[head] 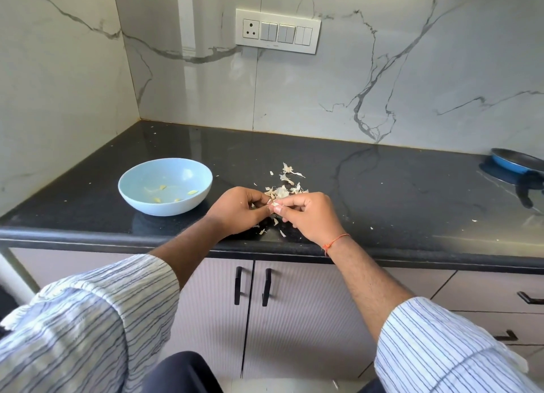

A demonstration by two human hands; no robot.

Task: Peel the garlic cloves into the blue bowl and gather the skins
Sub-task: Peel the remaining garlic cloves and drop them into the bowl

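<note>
Head view. Centre frame: my left hand (238,210) and right hand (306,213) meet over the black desk (382,186), fingers curled, both pinching one garlic clove (276,205). Skins (287,183) lie scattered just above and below the hands. Blue bowl (134,197) left of centre holds a few peeled cloves (192,192).

Bare counter (368,186) lies between skins (287,183) and seemingly distant pan (518,161).
</note>
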